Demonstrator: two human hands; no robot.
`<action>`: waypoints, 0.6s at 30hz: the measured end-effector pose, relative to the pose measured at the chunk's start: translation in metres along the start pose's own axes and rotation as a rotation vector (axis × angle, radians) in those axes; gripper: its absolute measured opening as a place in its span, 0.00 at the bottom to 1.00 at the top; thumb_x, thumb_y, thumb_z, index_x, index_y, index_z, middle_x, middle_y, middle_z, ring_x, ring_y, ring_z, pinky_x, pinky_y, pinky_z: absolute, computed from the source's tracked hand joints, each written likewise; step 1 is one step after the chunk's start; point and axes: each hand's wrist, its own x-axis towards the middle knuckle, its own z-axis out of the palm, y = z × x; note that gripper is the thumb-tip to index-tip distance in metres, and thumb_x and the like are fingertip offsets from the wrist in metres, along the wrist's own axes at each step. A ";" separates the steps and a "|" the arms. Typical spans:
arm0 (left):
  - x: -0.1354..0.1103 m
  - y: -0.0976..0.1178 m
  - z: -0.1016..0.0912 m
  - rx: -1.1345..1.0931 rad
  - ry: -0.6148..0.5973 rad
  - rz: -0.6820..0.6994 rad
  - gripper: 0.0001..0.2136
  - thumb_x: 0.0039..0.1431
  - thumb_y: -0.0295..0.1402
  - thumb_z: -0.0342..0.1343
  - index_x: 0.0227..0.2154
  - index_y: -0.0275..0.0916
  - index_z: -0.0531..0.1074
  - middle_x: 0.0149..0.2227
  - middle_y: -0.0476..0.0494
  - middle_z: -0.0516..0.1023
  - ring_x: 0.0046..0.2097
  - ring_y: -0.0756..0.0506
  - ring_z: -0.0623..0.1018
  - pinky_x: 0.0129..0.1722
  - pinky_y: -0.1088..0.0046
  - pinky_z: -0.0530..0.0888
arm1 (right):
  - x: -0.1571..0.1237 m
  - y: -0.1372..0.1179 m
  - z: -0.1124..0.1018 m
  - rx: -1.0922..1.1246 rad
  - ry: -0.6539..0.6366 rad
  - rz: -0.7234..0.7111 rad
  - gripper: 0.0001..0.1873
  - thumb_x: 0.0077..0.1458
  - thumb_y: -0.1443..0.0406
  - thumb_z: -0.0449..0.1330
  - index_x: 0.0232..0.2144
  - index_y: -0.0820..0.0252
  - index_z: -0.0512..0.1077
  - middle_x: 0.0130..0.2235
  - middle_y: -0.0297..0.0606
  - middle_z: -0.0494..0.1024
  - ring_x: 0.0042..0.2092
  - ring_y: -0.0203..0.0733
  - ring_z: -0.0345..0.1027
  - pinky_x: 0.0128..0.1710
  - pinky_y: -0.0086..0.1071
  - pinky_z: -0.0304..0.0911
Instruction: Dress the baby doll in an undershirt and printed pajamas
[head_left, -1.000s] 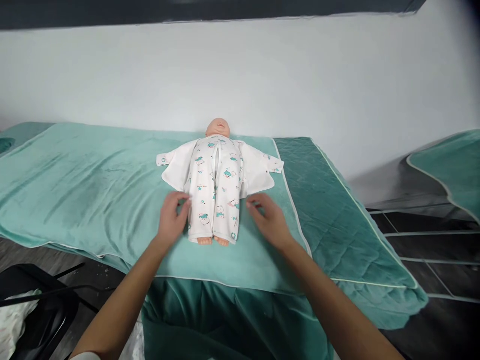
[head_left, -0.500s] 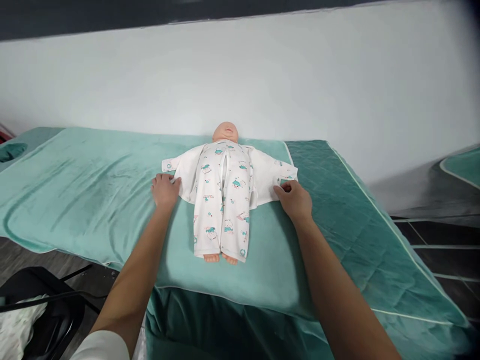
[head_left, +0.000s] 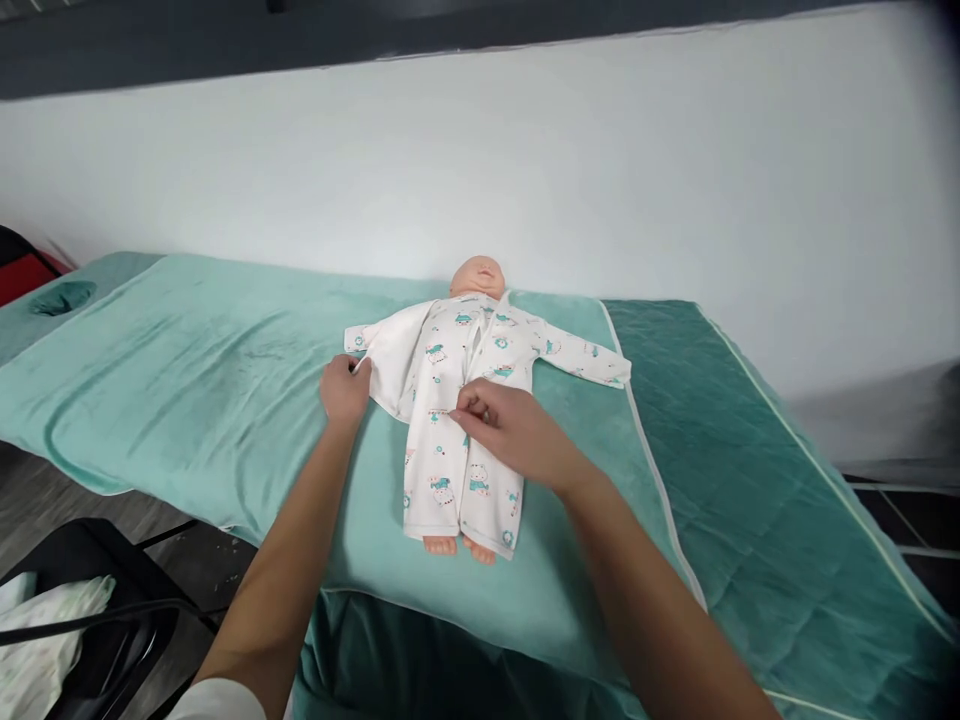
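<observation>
While the green bed (head_left: 225, 385) runs beneath everything, the doll (head_left: 478, 277) lies in its white jacket (head_left: 583, 362), below the right grip (head_left: 517, 432), which just pulled one flap (head_left: 517, 346) across, seemingly pinched. Left grip (head_left: 346, 392) pinches the other flap (head_left: 391, 365), still spread, so I'd say half wrapped.

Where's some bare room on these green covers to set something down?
Widest is the light green cover left of the left hand; the dark quilted cover beyond the sleeve on the right is also free. A narrower strip borders the doll's feet and the cover's near edge. It's crowded at the doll's clothes, with the right hand over them.
</observation>
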 end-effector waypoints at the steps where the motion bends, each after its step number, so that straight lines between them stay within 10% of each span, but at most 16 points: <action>1: -0.001 0.001 -0.001 -0.026 -0.004 -0.010 0.10 0.61 0.43 0.53 0.30 0.43 0.67 0.35 0.45 0.79 0.39 0.42 0.76 0.40 0.67 0.67 | -0.003 -0.001 0.001 0.019 -0.008 0.010 0.10 0.64 0.58 0.57 0.31 0.54 0.69 0.27 0.29 0.72 0.29 0.37 0.63 0.31 0.33 0.58; 10: -0.013 0.025 -0.004 -0.816 -0.159 -0.003 0.13 0.57 0.40 0.60 0.27 0.41 0.62 0.27 0.53 0.64 0.30 0.51 0.64 0.32 0.75 0.63 | 0.065 0.050 -0.024 0.034 0.659 0.107 0.07 0.60 0.60 0.58 0.37 0.56 0.73 0.41 0.39 0.80 0.43 0.45 0.73 0.46 0.42 0.70; 15: -0.023 0.069 -0.011 -1.121 -0.323 0.027 0.14 0.60 0.40 0.60 0.28 0.41 0.61 0.28 0.51 0.69 0.29 0.50 0.70 0.29 0.74 0.66 | 0.089 0.080 -0.014 -0.063 0.543 0.048 0.17 0.63 0.59 0.57 0.51 0.54 0.75 0.58 0.43 0.77 0.62 0.53 0.68 0.65 0.56 0.60; 18: -0.041 0.098 -0.021 -0.982 -0.395 0.270 0.12 0.66 0.40 0.56 0.31 0.42 0.62 0.42 0.43 0.81 0.47 0.41 0.81 0.44 0.62 0.76 | 0.080 0.083 -0.011 -0.099 0.451 -0.015 0.22 0.65 0.56 0.57 0.59 0.52 0.72 0.66 0.42 0.69 0.69 0.53 0.60 0.69 0.57 0.55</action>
